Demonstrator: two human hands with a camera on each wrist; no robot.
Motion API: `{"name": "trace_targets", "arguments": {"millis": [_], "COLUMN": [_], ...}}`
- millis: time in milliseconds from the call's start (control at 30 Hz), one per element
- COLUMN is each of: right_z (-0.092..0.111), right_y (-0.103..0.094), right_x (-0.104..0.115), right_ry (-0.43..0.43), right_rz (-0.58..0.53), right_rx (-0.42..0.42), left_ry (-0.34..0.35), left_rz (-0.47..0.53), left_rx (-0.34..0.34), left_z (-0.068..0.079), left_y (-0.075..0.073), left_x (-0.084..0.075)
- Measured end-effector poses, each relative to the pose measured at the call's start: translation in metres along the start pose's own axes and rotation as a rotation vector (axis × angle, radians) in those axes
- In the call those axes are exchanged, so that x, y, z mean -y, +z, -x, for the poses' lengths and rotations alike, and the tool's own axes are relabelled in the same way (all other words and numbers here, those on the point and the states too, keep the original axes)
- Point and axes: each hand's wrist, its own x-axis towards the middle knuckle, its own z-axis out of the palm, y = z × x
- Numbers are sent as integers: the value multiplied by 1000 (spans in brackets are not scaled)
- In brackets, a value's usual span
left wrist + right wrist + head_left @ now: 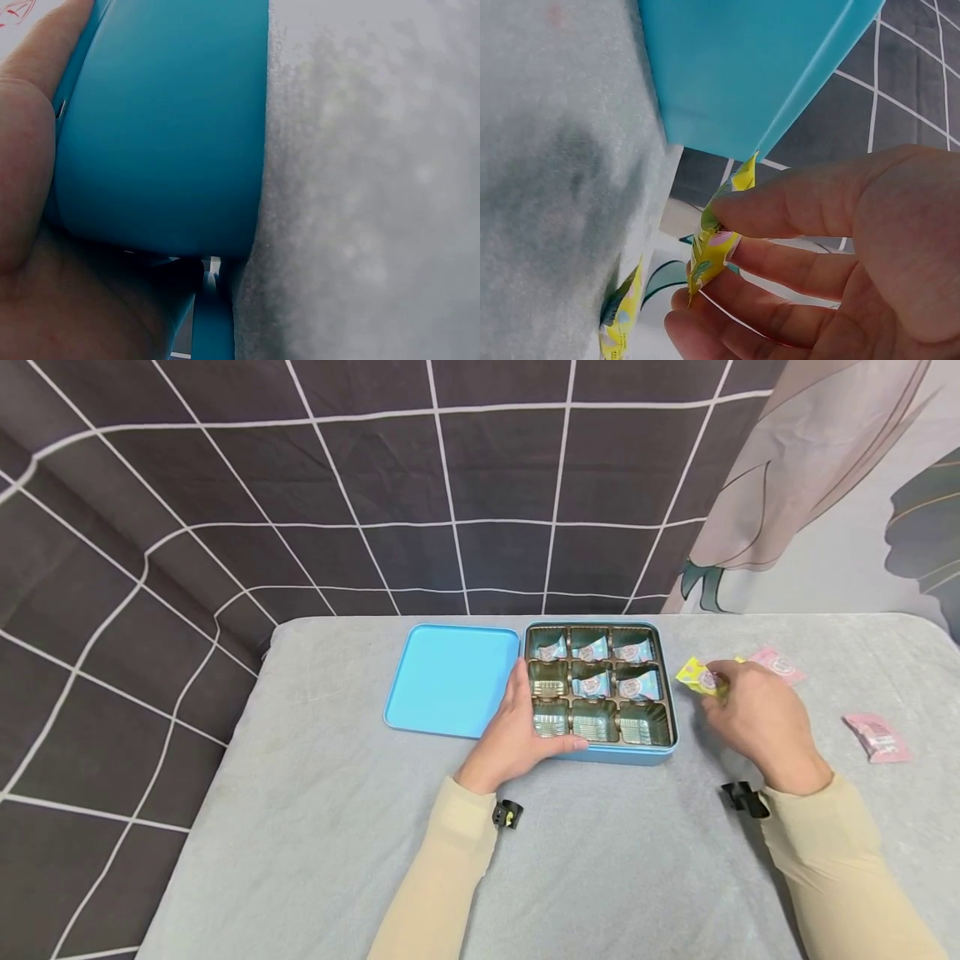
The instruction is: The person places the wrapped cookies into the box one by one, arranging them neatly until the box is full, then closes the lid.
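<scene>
A blue tin (622,755) with a dark divided tray stands near the back of the table. Blue-and-pink wrapped candies (592,685) fill its back row and the middle row's centre and right compartments; the front row and the middle-left compartment are bare. My left hand (512,735) rests against the tin's front left corner, fingers straight along the left side, thumb along the front rim. To the right of the tin, my right hand (765,718) pinches a yellow wrapped candy (718,240) between thumb and fingers. Another yellow candy (622,315) lies on the table beyond that hand.
The blue lid (450,681) lies flat on the grey cloth (337,827), just left of the tin. One pink wrapped candy (877,738) is at the right, and a second pink candy (778,665) sits behind my right hand. A dark checked curtain (495,485) hangs behind the table.
</scene>
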Motion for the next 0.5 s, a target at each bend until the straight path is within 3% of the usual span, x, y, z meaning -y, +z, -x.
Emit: {"name": "trace_targets", "arguments": {"millis": [500], "right_z": [2], "right_y": [-8], "right_x": [3], "right_ry": [-9], "right_rz": [-4], "right_rx": [-58], "left_ry": [-6], "left_rz": [4], "left_rx": [7], "left_z": [1], "left_y": [0], "left_x": [-1]}}
